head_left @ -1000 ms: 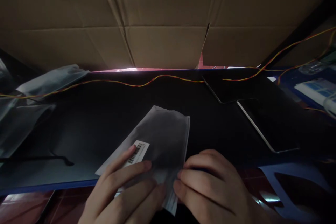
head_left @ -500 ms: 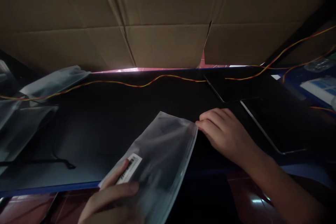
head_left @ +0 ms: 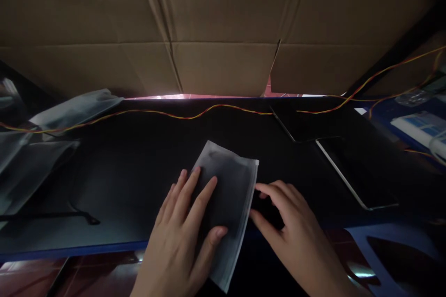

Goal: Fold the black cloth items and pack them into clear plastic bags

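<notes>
A frosted plastic zip bag [head_left: 232,185] lies at a slant on the black tabletop, near its front edge. My left hand [head_left: 184,227] rests flat on the bag, fingers spread, covering its left side. At the bag's right edge, where the slider strip runs, is my right hand [head_left: 289,227]. Its thumb and index fingertips meet the edge or lie just beside it, with a gap between them. No label shows on the bag's visible face.
Two dark flat panels [head_left: 355,171] [head_left: 306,123] lie to the right. More frosted bags [head_left: 75,109] [head_left: 38,171] and a thin black strap or rod [head_left: 52,216] are at left. A twisted red-yellow wire [head_left: 195,115] crosses the back, before a cardboard sheet [head_left: 223,65].
The bag has come down onto the tabletop, and its barcode label no longer shows. My left hand went from gripping it to lying flat on it. My right hand moved down along its edge.
</notes>
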Tool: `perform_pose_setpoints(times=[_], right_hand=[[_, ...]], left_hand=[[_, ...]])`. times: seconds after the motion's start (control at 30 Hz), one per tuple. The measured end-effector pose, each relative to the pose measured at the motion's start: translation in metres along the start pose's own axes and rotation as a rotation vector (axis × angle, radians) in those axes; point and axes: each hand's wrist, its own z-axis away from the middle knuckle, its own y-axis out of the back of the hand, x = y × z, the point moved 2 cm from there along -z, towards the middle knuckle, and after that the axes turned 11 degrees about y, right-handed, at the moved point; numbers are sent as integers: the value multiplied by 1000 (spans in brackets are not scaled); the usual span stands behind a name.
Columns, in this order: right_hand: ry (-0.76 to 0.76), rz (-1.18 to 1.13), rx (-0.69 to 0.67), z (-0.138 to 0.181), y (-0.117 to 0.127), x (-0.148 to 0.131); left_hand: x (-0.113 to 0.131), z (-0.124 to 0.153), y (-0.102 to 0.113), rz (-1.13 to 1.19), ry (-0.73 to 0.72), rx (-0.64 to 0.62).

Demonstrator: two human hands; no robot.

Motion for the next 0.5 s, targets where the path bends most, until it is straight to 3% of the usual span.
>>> perform_pose_setpoints(times=[0.17,0.33,0.5], right_hand=[[-19,-118,68,-14,-13,-20],[-26,-221,48,-39,-29,-40],[-29,-491,35,-50,-18,-52]], left_hand=[[6,6,-14,-86,-7,-40],[10,15,-13,-188,103,7],[-21,17,2,-206,189,-24]])
